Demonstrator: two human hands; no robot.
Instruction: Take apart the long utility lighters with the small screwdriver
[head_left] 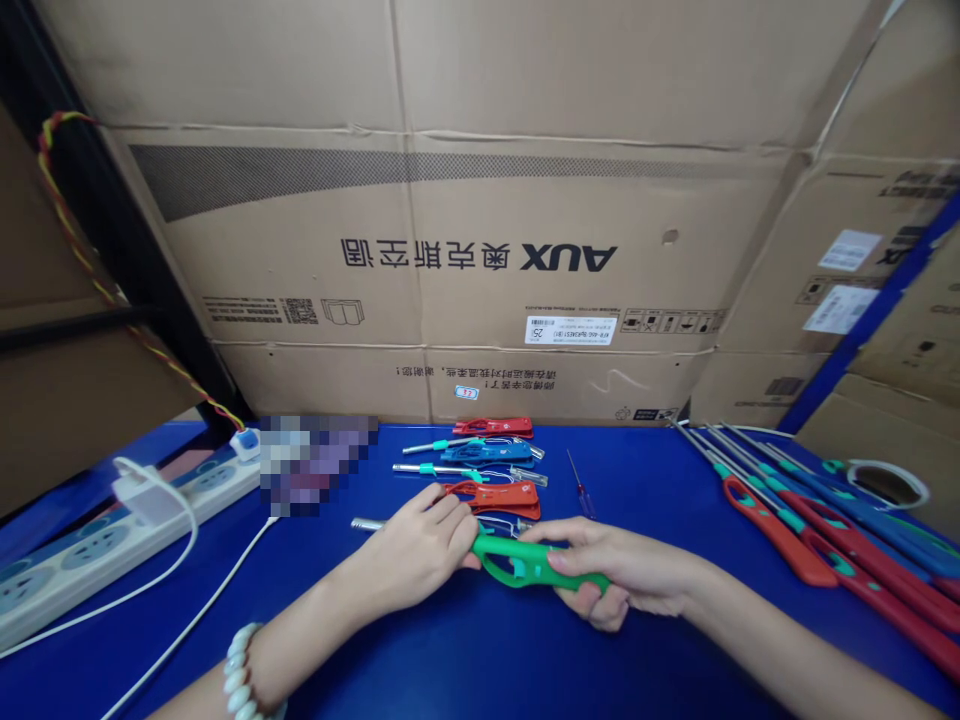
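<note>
My right hand (600, 570) is closed around the handle of a green stick lighter (536, 565), thumb on top. At its front end, my left hand (427, 545) is closed, fingers wrapped round the nose, which they hide. Just beyond my hands lie an orange lighter casing (499, 497), a blue casing (484, 454) and a red casing (495, 428). Metal lighter tubes with teal fittings lie among them, one tube (427, 469) between the blue and orange casings. Another tube tip (367, 524) shows behind my left wrist. A small screwdriver (582, 495) with a purple handle lies to their right.
Several long lighters, among them an orange-handled lighter (780, 530), lie fanned out on the right of the blue table (450, 660). A white tape roll (889, 483) stands behind them. A power strip (97, 545) with white cables lies left. Cardboard (465, 200) walls the back.
</note>
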